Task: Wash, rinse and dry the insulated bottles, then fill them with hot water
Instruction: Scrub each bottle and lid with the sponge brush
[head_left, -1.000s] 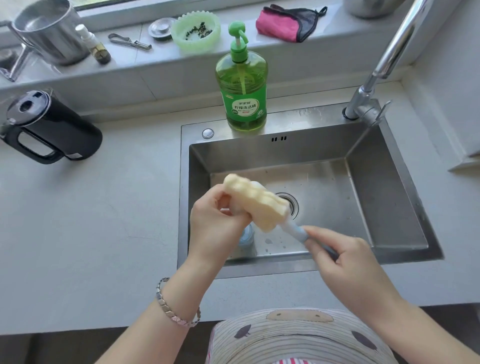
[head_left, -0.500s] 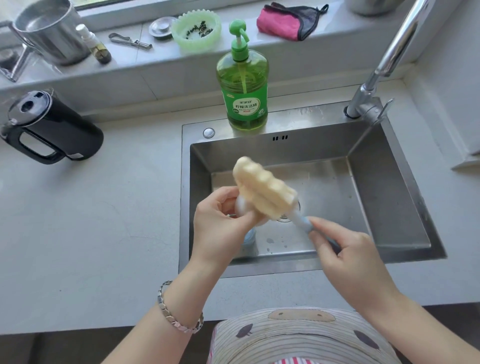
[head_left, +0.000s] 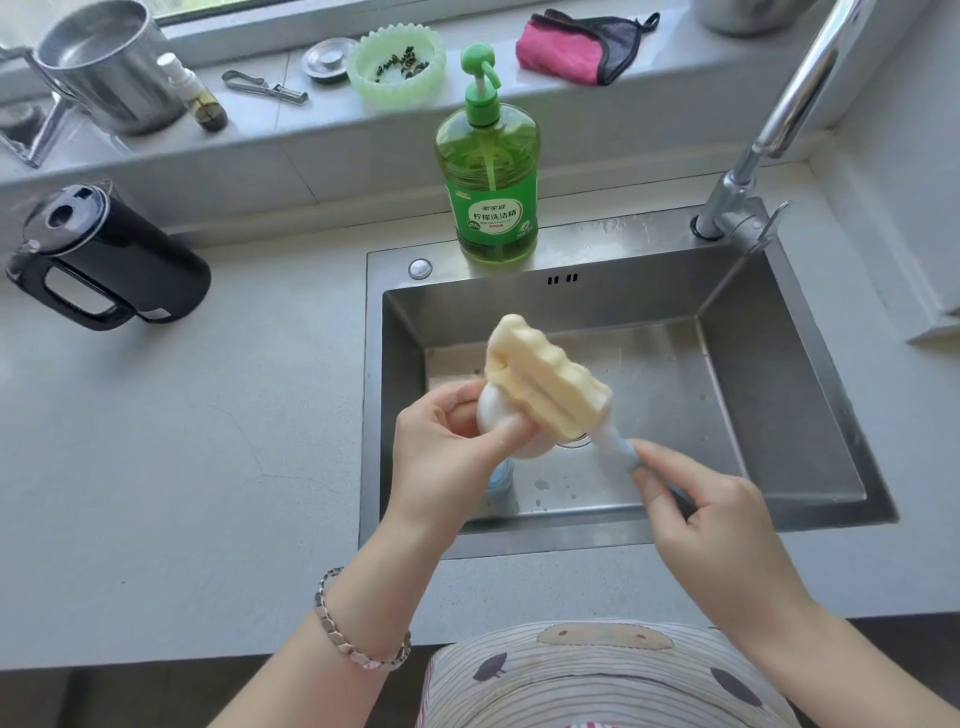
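Over sink (head_left: 545, 306), sponge brush (head_left: 545, 384) lifted higher; left hand (head_left: 441, 457) holds white cap (head_left: 491, 414)

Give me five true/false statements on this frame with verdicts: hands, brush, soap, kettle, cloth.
1. The right hand grips the sponge brush by its handle. True.
2. The left hand is empty. False: it holds a small white round part against the sponge.
3. The green dish soap bottle stands on the back rim of the sink. True.
4. The black kettle sits in the basin. False: it is on the counter, left of the sink.
5. The pink cloth lies on the window ledge. True.
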